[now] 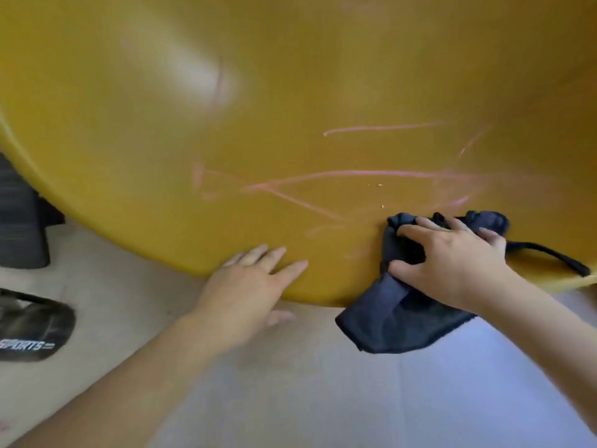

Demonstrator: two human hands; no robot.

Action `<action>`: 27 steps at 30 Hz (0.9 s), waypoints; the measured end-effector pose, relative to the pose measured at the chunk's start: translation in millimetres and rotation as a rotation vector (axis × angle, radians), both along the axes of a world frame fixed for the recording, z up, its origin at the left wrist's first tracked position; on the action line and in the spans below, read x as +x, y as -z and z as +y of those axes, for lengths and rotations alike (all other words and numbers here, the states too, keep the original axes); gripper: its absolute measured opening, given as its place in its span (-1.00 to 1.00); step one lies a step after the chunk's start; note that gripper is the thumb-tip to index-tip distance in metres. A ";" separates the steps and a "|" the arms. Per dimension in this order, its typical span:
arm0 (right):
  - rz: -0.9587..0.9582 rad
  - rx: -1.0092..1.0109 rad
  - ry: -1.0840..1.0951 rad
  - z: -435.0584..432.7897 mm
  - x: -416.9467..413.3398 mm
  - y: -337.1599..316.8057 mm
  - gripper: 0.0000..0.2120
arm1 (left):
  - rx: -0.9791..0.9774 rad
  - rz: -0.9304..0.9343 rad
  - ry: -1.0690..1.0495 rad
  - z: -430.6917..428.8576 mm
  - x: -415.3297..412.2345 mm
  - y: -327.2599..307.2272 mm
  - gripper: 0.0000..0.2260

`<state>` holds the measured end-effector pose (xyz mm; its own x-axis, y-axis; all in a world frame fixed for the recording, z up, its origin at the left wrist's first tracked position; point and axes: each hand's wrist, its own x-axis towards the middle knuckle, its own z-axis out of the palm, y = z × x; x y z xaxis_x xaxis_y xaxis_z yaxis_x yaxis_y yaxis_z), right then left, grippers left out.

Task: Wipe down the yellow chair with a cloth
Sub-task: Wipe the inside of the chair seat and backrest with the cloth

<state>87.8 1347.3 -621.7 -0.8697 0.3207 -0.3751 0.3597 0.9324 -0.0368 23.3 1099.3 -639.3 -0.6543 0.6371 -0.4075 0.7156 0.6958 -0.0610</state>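
Yellow chair fills the frame from 9 through 3 o'clock, pink streaks across its surface. My right hand at 4 o'clock grips the bunched dark blue cloth against the chair's near edge (part hangs over the rim). Left hand at 6 o'clock lies flat on that edge, fingers straight, holding nothing. Black "SPORTS" item on the floor at 8 o'clock.

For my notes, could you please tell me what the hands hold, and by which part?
Right hand grips the dark cloth by its bunched middle; left hand only rests on the chair.
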 end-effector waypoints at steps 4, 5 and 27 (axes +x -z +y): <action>0.087 -0.051 0.046 4.8 -16.5 0.3 -0.41 | -0.069 0.329 0.287 9.8 -1.5 17.1 -0.55; 0.095 -0.050 0.031 4.0 -17.0 4.8 -0.26 | -0.112 0.416 0.381 12.5 -1.1 24.4 -0.52; 0.196 -0.077 -0.242 -102.7 69.4 41.3 -0.56 | 0.324 0.163 0.180 -57.3 77.8 3.5 -0.51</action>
<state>157.2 1244.7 -662.9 -0.9753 0.0728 -0.2084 0.1069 0.9818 -0.1571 101.1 1042.0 -642.7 -0.5601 0.8257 -0.0667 0.8267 0.5623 0.0187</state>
